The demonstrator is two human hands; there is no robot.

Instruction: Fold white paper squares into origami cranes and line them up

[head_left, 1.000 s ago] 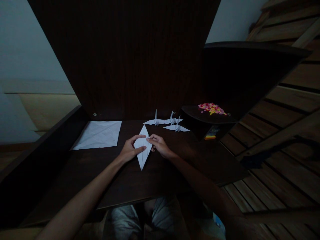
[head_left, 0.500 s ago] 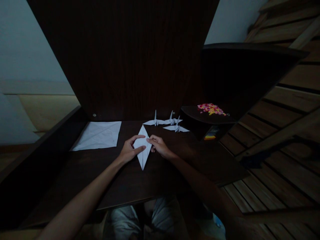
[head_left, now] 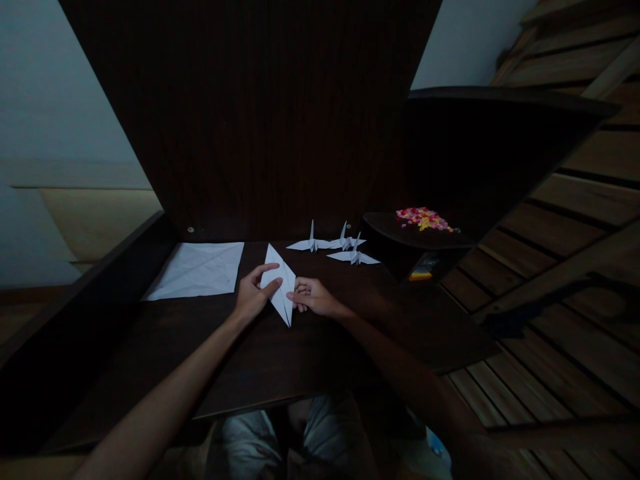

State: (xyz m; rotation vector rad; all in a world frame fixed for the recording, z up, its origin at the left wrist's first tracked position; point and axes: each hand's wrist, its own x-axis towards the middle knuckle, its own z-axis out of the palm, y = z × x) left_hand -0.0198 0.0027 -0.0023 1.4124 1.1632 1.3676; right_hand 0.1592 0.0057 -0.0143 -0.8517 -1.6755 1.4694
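Between my hands is a white paper folded into a long diamond (head_left: 278, 277), tilted with its top point leaning left. A crease or slit runs down its middle. My left hand (head_left: 254, 290) grips the left side, thumb on the front face. At the lower right edge, my right hand (head_left: 315, 297) pinches the paper with its thumb in front and fingers curled behind. Just beyond stand three white folded paper cranes, a left one (head_left: 313, 241), a rear one (head_left: 346, 240) and a nearer one (head_left: 355, 256), with wings spread.
A creased white paper sheet (head_left: 200, 269) lies flat at the left of the dark desk (head_left: 240, 380). Small pink, red and yellow pieces (head_left: 427, 218) lie heaped on a low corner shelf (head_left: 390, 227) at right. A raised side board (head_left: 100, 270) borders the desk's left.
The folded diamond has turned, its top point swinging left and its bottom slightly right. My right hand has slid from the upper right edge to lower down; my left hand has shifted slightly left.
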